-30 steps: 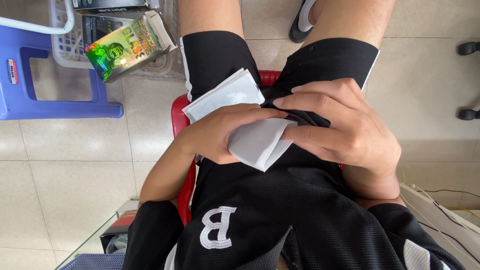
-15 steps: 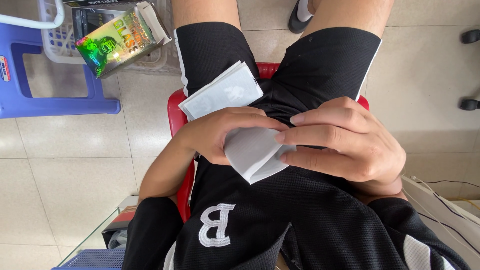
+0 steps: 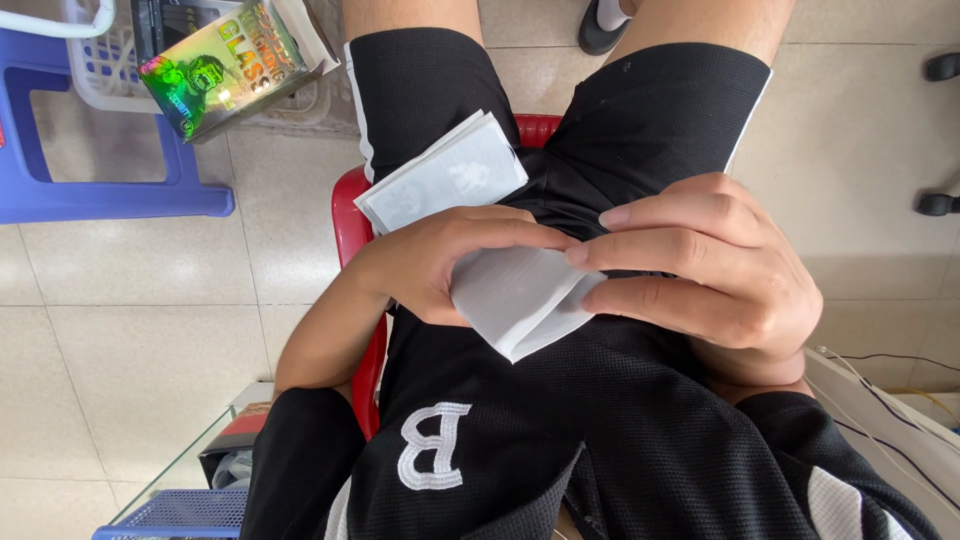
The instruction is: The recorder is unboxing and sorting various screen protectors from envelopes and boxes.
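I sit on a red chair in black shorts and a black shirt. Both hands meet over my lap around a small folded white sheet. My left hand grips its left side with fingers curled over the top. My right hand pinches the right edge between the fingertips. A stack of similar white folded sheets rests on my left thigh, just above the left hand.
A shiny green and gold box leans against a white plastic basket on a blue plastic stool at the upper left. A glass-topped surface shows at the lower left. Cables run along the tiled floor at right.
The view has shifted slightly and both hands have slid down and right in the lap. The white sheet is now more exposed between the fingers.
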